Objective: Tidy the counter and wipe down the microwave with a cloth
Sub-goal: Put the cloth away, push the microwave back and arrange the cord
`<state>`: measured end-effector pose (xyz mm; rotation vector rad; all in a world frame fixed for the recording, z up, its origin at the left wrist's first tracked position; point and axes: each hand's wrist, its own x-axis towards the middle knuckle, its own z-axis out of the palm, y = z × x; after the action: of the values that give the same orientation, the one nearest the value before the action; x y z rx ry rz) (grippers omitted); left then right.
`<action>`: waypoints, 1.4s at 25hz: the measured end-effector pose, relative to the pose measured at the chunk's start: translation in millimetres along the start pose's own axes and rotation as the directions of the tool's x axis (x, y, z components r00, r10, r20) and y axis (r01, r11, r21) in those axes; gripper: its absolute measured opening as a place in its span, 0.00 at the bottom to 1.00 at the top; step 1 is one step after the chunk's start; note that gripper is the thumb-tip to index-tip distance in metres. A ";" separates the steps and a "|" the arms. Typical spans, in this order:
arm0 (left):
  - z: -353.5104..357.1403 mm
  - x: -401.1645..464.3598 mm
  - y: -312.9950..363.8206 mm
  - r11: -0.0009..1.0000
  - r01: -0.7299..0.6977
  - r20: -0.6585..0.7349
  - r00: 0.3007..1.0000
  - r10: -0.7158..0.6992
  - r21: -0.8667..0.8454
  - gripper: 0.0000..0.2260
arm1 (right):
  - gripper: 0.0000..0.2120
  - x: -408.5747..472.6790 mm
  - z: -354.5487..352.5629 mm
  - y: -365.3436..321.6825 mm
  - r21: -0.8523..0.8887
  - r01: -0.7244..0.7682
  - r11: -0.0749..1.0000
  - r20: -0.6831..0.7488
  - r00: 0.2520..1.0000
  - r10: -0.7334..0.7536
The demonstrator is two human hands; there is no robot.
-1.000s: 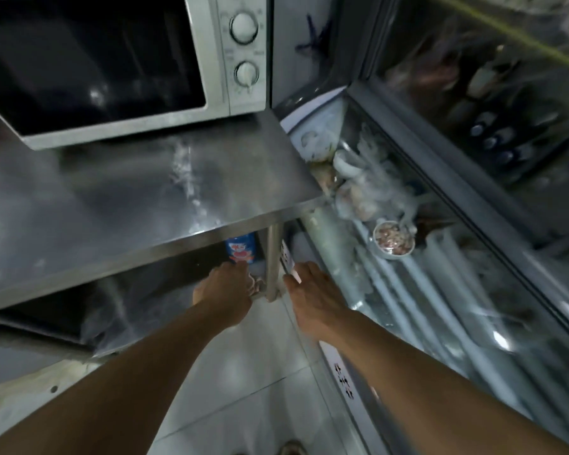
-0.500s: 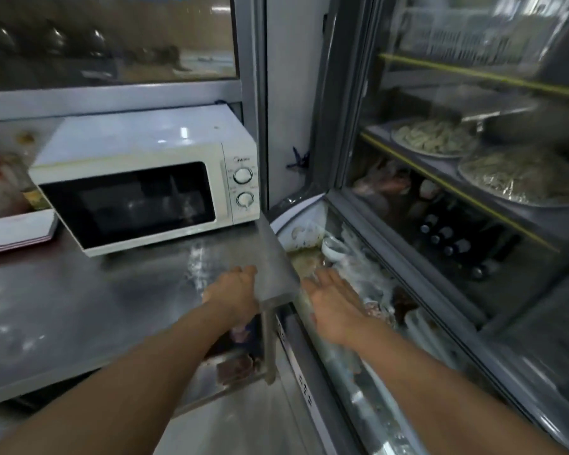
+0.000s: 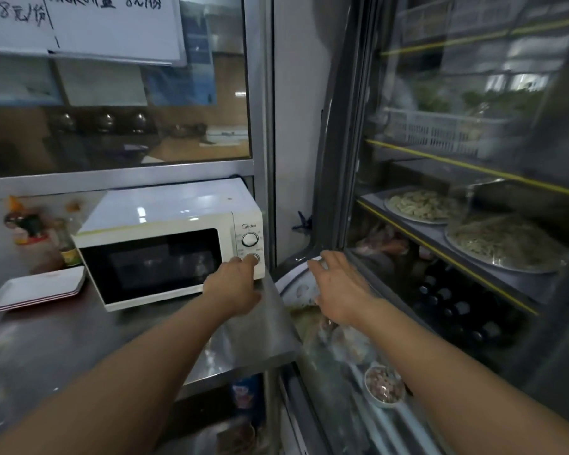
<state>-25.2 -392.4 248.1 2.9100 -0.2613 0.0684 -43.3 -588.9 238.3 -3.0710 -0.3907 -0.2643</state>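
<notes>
A white microwave (image 3: 165,231) with a dark door and two dials stands at the back of the steel counter (image 3: 79,343). My left hand (image 3: 232,287) is raised in front of its lower right corner, fingers reaching the lower dial; it holds nothing I can see. My right hand (image 3: 339,284) hovers to the right of the counter's edge, fingers relaxed and spread, over the glass top of a display case (image 3: 358,356). No cloth is in view.
A stack of white trays (image 3: 38,289) lies left of the microwave, with sauce bottles (image 3: 68,247) behind it. A glass-fronted fridge (image 3: 473,224) with plates of food and bottles fills the right. A blue carton (image 3: 243,390) stands under the counter.
Both hands rose from below the counter edge to counter height; the left now reaches the microwave's lower dial. The view tilted up from the floor to the microwave and window.
</notes>
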 end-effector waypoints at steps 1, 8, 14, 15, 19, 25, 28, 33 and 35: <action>-4.6 4.0 -1.1 1.000 0.001 -0.004 1.000 -0.001 -0.002 0.28 | 0.30 5.3 -3.1 0.3 0.008 -0.006 1.000 -0.009 1.000 0.006; -32.0 60.1 -29.0 1.000 0.013 -0.056 0.998 -0.012 0.022 0.27 | 0.29 70.0 -4.2 -3.2 -0.006 -0.013 1.000 -0.034 0.999 0.013; -53.5 147.6 -68.0 0.998 -0.039 -0.079 0.996 0.042 0.046 0.29 | 0.32 158.6 5.6 -7.2 0.031 -0.067 0.997 -0.084 0.994 0.069; -55.8 162.3 -73.9 0.997 -0.054 -0.071 0.996 0.057 0.049 0.29 | 0.32 173.7 8.6 -7.6 0.032 -0.085 0.996 -0.085 0.993 0.087; -62.0 212.0 -94.7 0.993 -0.104 -0.071 0.992 0.108 0.052 0.28 | 0.34 222.7 21.2 -9.6 0.073 -0.132 0.989 -0.091 0.986 0.138; -61.2 269.7 -113.7 0.993 -0.113 -0.066 0.991 0.115 0.042 0.27 | 0.32 275.5 35.5 4.4 0.123 -0.147 0.981 -0.062 0.986 0.155; -55.6 299.7 -114.6 0.995 -0.099 -0.068 0.993 0.101 0.035 0.27 | 0.29 305.0 45.6 19.6 0.150 -0.140 0.979 -0.064 0.986 0.151; -40.9 356.8 -109.4 0.998 -0.039 -0.079 0.996 0.042 0.044 0.27 | 0.28 363.0 75.0 52.6 0.224 -0.095 0.970 -0.055 0.992 0.110; -32.0 380.6 -105.3 1.000 -0.011 -0.089 0.996 0.013 0.023 0.26 | 0.28 391.1 90.7 66.4 0.264 -0.069 0.962 -0.043 0.996 0.084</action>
<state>367.2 -349.2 281.9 2.9183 -0.2650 0.2040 361.2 -552.2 215.5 -2.8051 -0.2781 -0.2683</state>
